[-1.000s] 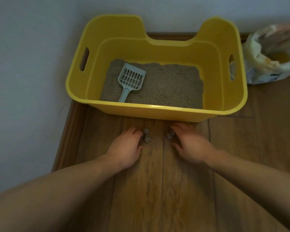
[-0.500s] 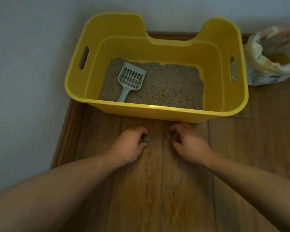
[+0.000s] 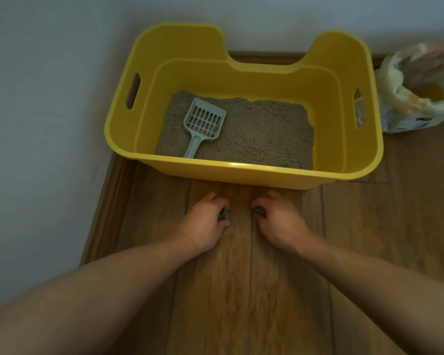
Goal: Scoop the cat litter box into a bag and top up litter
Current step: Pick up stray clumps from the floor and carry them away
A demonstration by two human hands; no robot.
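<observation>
holds grey clumps (image 3: 223, 214) in curled fingers (image 3: 216, 199) of left hand (image 3: 205, 222) and right hand (image 3: 278, 222) at centre frame, on the floor (image 3: 241, 290) below the litter box (image 3: 241, 167).

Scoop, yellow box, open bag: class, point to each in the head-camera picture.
scoop (image 3: 204, 123): head view, on its slotted blade.
yellow box (image 3: 241, 175): head view, on its near outer wall.
open bag (image 3: 405, 124): head view, on its printed lower side.
</observation>
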